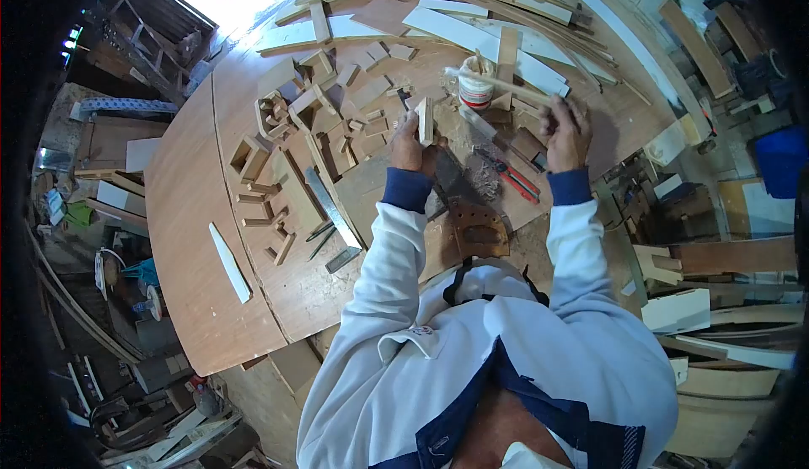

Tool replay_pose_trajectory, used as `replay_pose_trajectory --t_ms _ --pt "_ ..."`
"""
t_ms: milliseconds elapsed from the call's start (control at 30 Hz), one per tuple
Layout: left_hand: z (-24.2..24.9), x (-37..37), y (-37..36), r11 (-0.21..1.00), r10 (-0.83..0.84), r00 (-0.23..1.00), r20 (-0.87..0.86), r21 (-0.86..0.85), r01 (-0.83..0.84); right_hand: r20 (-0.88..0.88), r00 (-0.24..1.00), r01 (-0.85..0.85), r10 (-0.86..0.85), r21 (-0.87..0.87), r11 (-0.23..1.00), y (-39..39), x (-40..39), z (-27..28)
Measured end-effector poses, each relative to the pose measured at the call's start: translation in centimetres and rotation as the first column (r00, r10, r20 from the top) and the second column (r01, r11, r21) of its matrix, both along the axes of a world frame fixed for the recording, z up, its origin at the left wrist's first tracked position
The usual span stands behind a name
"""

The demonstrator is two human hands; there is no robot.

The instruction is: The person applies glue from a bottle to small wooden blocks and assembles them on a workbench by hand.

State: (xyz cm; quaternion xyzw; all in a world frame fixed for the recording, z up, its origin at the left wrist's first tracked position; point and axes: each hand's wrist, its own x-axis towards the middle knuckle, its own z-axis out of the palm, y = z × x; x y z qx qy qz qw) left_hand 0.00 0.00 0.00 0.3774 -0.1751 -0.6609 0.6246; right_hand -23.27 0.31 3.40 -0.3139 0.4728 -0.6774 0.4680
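Observation:
My left hand [408, 146] is closed around a small pale wooden block [425, 121], held upright above the table. In my right hand [566, 134] is the end of a thin wooden stick [518, 91]. The stick reaches leftward across the top of a white tub with a red label [476, 93], which has whitish paste at its rim. Below the tub lie a flat metal blade [479, 123] and a red and black hand tool [517, 182]. A handsaw [480, 231] rests near my body, its brown wooden handle towards me.
Several small wooden boxes and offcuts [320, 107] cover the table's left middle. A try square [330, 208] lies nearer me. Long boards and strips [472, 26] are piled along the far edge. A white pointed strip [229, 262] lies at left; more boards [716, 334] stand at right.

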Motion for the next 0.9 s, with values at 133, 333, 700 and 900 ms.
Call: replay_pose_trajectory --t_ms 133,333,700,900 --pt "0.2 0.6 -0.4 0.997 -0.075 0.991 -0.113 -0.032 0.072 0.093 0.995 -0.028 0.032 -0.037 0.999 2.2 2.4 0.0" --pt "0.6 0.2 -0.3 0.993 -0.107 0.973 -0.204 -0.066 0.095 -0.023 0.994 -0.106 0.105 -0.012 0.994 3.8 2.8 -0.7" --pt "2.2 0.5 1.0 0.998 -0.046 0.994 -0.1 -0.044 0.042 -0.479 0.848 -0.28 0.227 -0.041 0.959 5.0 2.7 -1.7" --pt "1.4 0.9 1.3 0.992 -0.103 0.987 -0.124 -0.086 0.093 -0.68 0.728 -0.244 0.089 -0.136 0.96 5.4 3.5 -1.9"
